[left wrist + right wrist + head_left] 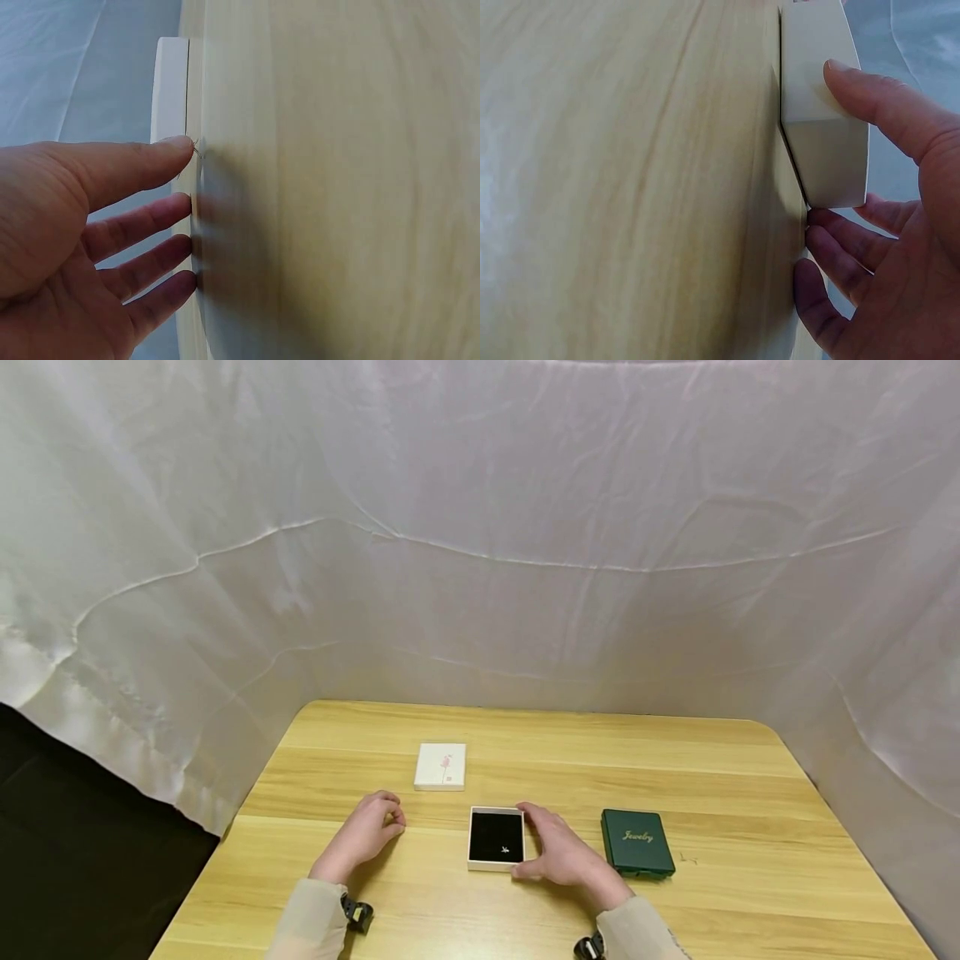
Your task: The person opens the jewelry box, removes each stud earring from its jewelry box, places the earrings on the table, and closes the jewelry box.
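On the table, an open white jewelry box (497,866) has a black lining, with a small silvery flower-like piece near its lower right. My right hand (558,850) holds this box at its right side. The thumb lies on the near wall in the right wrist view, and the other fingers reach round behind the box (825,161). To the left, my left hand (366,829) is low over the table. Its thumb tip pinches a tiny thin earring (198,150); the index finger is hidden behind the thumb, and the other fingers are slightly bent.
A white lid (440,767) with a pink flower print lies behind and left of the box. A dark green case (637,842) lettered "Jewelry" sits to the right of my right hand, with small thin pieces (688,858) beside it. Pale curtains (480,527) surround the table.
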A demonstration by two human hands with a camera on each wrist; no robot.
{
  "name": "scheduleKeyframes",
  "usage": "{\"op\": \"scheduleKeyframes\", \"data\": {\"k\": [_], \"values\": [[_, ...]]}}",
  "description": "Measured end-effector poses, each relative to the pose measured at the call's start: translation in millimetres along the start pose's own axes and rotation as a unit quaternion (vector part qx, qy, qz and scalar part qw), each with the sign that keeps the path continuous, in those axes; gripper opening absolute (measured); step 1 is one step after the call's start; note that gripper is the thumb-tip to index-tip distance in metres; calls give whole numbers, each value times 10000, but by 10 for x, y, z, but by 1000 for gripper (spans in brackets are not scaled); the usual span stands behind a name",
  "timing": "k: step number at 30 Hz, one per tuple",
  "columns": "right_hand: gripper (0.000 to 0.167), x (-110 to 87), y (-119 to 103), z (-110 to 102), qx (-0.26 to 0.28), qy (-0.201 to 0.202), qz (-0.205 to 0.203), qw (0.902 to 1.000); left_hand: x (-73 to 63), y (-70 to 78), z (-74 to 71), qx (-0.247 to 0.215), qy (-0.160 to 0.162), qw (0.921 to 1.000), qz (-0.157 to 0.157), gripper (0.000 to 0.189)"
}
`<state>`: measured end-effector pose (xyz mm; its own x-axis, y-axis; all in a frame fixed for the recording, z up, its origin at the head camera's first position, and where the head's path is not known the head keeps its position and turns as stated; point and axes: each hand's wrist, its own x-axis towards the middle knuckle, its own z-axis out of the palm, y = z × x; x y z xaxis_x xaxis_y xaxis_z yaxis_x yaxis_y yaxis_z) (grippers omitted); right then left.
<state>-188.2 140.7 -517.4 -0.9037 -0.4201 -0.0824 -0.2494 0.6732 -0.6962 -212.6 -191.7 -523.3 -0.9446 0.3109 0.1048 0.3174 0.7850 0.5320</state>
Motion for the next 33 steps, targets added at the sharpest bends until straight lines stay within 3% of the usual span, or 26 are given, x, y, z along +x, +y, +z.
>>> {"op": "scheduleKeyframes", "data": {"k": [15, 21, 27, 33], "values": [[96, -2, -6, -5, -10, -21, 83, 10000, -9, 2, 22, -73, -59, 9998, -177, 14], [96, 2, -6, -1, -24, -12, 109, 9999, -27, 68, 25, -340, -7, 9988, -363, 39], [96, 7, -1, 2, -5, 14, 124, 9999, -33, 201, 66, -561, 98, 9981, -255, 56], [96, -3, -4, 6, 26, 14, 129, 9999, -18, 416, 107, -964, 144, 9949, 251, 45]]}}
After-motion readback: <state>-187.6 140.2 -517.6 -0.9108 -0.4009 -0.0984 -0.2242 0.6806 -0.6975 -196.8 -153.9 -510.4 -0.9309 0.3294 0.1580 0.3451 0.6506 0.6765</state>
